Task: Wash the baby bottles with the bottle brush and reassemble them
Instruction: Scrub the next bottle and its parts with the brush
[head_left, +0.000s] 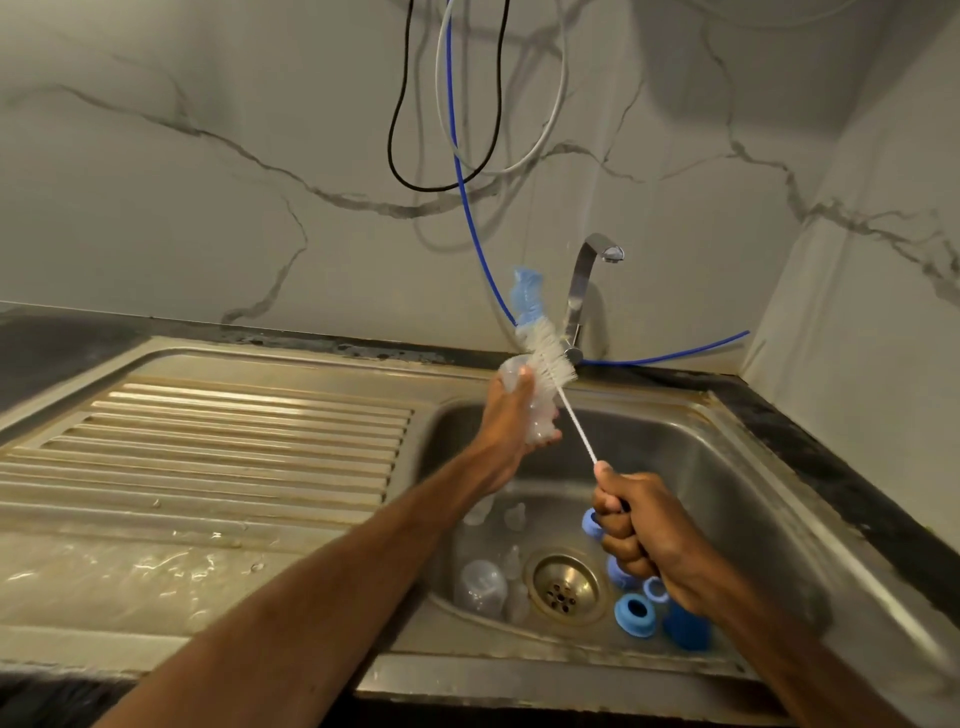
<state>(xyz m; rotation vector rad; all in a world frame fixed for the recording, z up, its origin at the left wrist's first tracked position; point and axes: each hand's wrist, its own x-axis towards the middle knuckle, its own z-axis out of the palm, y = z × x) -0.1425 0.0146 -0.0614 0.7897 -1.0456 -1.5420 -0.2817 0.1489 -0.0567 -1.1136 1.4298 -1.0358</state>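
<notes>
— How far had we got?
— Our left hand (511, 415) gripped one clear bottle (540, 423), the brush (545, 358) just beside it, its handle fisted in our right hand (631, 525). Loose bottles (480, 587) and blue collars (634, 616) lay in the sink (737, 499). Most remained, we judged.

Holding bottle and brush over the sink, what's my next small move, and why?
Probably draw the bottle brush back with your right hand and feed it into the clear bottle: its bristles lie outside, beside the bottle your left hand grips.

Grey-veined marble wall (182, 208); steel sink (737, 467), ribbed drainboard (234, 441) at left; dark countertop (831, 467); chrome tap (584, 280); hanging cables (397, 130).
</notes>
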